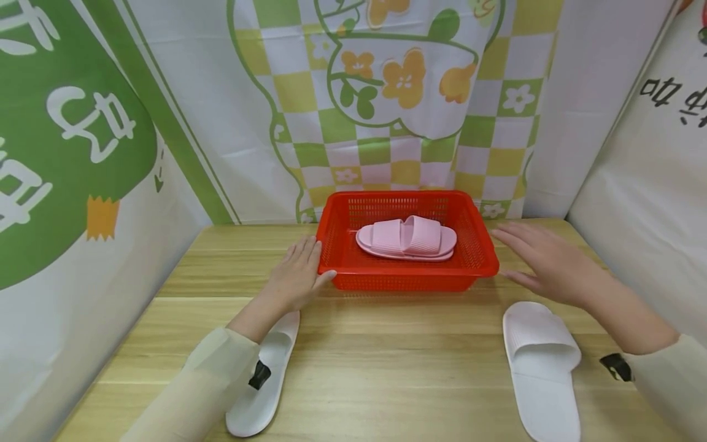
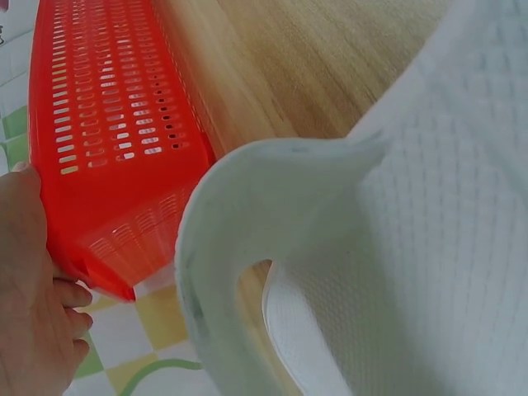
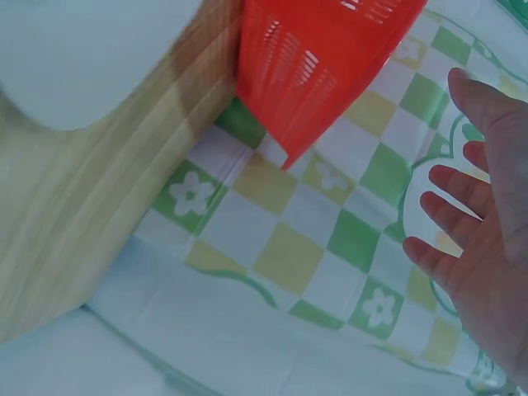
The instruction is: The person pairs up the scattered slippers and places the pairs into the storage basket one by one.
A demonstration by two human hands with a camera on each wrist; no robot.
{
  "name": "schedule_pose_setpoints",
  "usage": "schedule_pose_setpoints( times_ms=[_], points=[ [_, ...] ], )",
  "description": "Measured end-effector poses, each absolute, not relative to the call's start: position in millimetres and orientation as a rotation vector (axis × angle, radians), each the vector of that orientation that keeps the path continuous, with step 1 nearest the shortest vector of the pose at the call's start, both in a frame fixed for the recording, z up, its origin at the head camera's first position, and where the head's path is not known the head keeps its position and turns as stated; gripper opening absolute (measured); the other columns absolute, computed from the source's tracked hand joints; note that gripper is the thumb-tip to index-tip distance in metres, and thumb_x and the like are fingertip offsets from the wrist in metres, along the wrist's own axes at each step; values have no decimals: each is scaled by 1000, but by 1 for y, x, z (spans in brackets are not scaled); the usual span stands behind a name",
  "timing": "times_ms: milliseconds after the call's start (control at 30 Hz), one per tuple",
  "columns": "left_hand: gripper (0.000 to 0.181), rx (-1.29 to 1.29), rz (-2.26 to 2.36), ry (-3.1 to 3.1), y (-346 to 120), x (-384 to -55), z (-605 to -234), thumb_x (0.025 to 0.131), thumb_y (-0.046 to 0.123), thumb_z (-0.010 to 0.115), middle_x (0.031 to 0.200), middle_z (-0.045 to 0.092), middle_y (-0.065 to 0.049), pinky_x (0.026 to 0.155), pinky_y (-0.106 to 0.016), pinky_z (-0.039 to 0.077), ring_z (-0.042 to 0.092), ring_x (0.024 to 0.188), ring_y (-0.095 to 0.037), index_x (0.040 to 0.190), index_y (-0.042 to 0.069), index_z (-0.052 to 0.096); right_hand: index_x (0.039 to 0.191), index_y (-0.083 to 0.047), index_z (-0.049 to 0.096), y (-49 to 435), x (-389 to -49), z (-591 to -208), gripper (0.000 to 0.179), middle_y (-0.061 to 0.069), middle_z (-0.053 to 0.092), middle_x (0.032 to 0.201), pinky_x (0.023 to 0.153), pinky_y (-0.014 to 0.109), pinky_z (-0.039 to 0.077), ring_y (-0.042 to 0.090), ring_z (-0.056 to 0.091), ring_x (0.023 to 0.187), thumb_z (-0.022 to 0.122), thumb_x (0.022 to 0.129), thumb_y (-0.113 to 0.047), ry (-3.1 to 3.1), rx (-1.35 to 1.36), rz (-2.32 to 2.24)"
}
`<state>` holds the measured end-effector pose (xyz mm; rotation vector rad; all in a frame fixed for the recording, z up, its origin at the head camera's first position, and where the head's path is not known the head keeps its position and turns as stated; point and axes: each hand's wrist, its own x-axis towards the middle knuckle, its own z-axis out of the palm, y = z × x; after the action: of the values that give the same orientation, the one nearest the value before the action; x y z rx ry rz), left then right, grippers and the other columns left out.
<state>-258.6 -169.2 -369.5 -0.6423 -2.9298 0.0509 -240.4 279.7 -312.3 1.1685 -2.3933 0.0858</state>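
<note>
A red plastic basket (image 1: 409,282) stands at the back of the wooden table, with a pair of pink slippers (image 1: 425,236) inside it. My left hand (image 1: 295,273) lies against the basket's left end, fingers extended and thumb near the front corner. In the left wrist view that hand (image 2: 33,280) meets the basket (image 2: 124,198) at its rim. Off the basket's right end, my right hand (image 1: 552,261) is held with fingers extended and holds nothing. The right wrist view shows this hand (image 3: 495,206) apart from the basket (image 3: 297,82), its fingers spread.
One white slipper (image 1: 259,393) lies front left, partly under my left forearm. Another white slipper (image 1: 544,368) lies front right on the wooden table (image 1: 397,368). A checked, flower-printed cloth (image 1: 375,153) hangs behind the basket, and printed sheets (image 1: 182,153) close off both sides.
</note>
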Motion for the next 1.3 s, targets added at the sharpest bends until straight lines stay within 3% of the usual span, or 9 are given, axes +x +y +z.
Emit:
schedule_pose_setpoints(
  times_ms=[167, 333, 600, 900, 1167, 1233, 1300],
  points=[
    [78, -659, 51, -2923, -172, -257, -368, 89, 57, 20, 144, 7, -17, 105, -41, 4, 2, 131, -31, 139, -3, 14, 128, -1, 44, 295, -228, -318, 68, 15, 47, 123, 88, 45, 34, 34, 43, 109, 45, 84, -54, -2399, 1095, 95],
    [77, -692, 47, -2901, -176, -256, -367, 89, 56, 22, 144, 8, -17, 105, -41, 4, 2, 131, -31, 139, -3, 15, 119, 3, 50, 307, -220, -324, 67, 15, 52, 113, 84, 43, 35, 32, 47, 102, 37, 87, -55, -2306, 1125, 122],
    [75, -769, 6, -2817, -188, -249, -368, 89, 55, 27, 145, 7, -14, 105, -41, 4, 0, 132, -28, 139, 0, 15, 108, 2, 57, 318, -207, -337, 61, 13, 55, 103, 77, 47, 39, 33, 52, 91, 36, 88, -52, -2284, 1132, 96],
    [70, -1001, 17, -2644, -211, -234, -361, 90, 49, 35, 145, 12, -13, 104, -42, 8, 4, 132, -25, 139, 1, 21, 111, -1, 56, 333, -201, -352, 68, 14, 56, 101, 79, 50, 37, 35, 51, 92, 20, 88, -54, -2368, 1193, -33],
    [65, -1083, -52, -2635, -229, -223, -359, 89, 47, 40, 145, 15, -8, 104, -42, 13, 8, 132, -25, 139, 9, 25, 119, -3, 52, 344, -197, -354, 71, 14, 54, 110, 89, 40, 25, 31, 48, 101, 13, 87, -53, -2383, 1281, -63],
    [64, -1093, -48, -2643, -233, -221, -361, 89, 46, 41, 145, 16, -7, 103, -42, 14, 10, 132, -25, 140, 11, 24, 122, -5, 51, 346, -196, -354, 66, 14, 53, 112, 89, 41, 26, 31, 47, 102, 24, 87, -55, -2382, 1308, -72],
    [64, -1096, -48, -2662, -236, -219, -364, 89, 46, 40, 145, 17, -7, 103, -42, 14, 11, 132, -24, 141, 13, 22, 123, -6, 50, 347, -194, -353, 62, 15, 52, 114, 85, 43, 28, 32, 47, 102, 55, 80, -50, -2385, 1336, -90]
  ],
)
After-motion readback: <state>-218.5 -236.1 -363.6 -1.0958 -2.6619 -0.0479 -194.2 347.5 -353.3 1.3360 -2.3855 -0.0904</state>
